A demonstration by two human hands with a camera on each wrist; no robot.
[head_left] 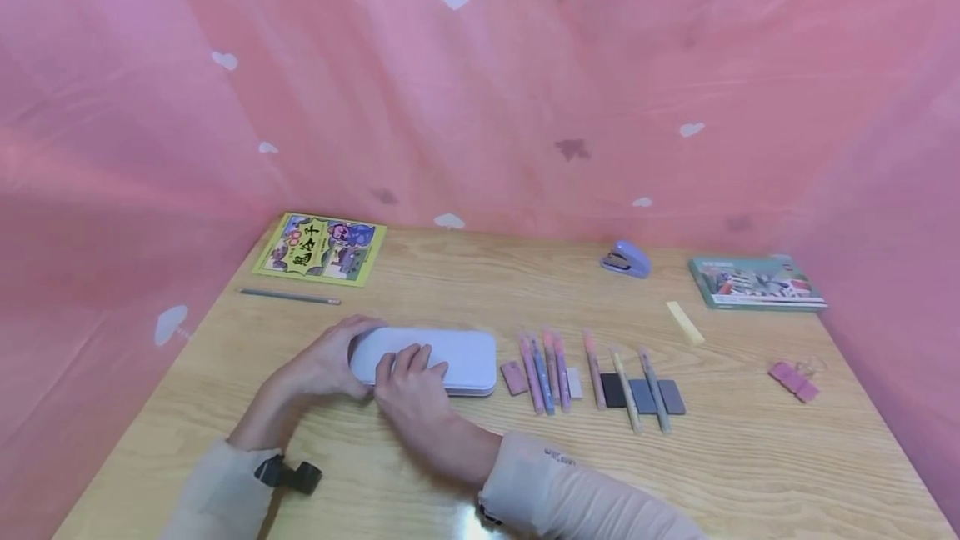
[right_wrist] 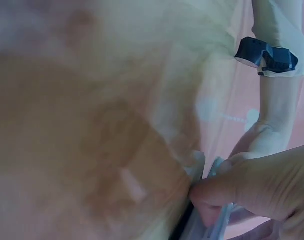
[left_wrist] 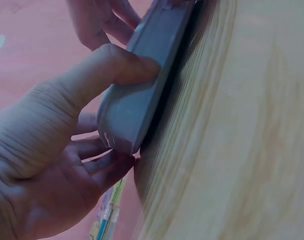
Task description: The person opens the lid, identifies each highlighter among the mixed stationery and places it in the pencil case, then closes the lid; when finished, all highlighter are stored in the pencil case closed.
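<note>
A pale, flat pencil case (head_left: 465, 357) lies lengthwise on the wooden table. My left hand (head_left: 333, 361) grips its left end, and in the left wrist view the thumb presses the long side of the case (left_wrist: 137, 105) while the fingers reach round the end. My right hand (head_left: 416, 394) holds the front edge near the middle, fingers over the lid and thumb low at the front. In the right wrist view the right hand's thumb (right_wrist: 216, 192) is at the rim of the case. The inside of the case is hidden.
Right of the case lie several markers (head_left: 542, 377) and small blocks (head_left: 672, 397). Farther off are a purple stapler (head_left: 626, 259), a green box (head_left: 757, 283), a yellow strip (head_left: 686, 322) and a pink item (head_left: 793, 382). A booklet (head_left: 322, 248) and a pencil (head_left: 288, 297) lie back left.
</note>
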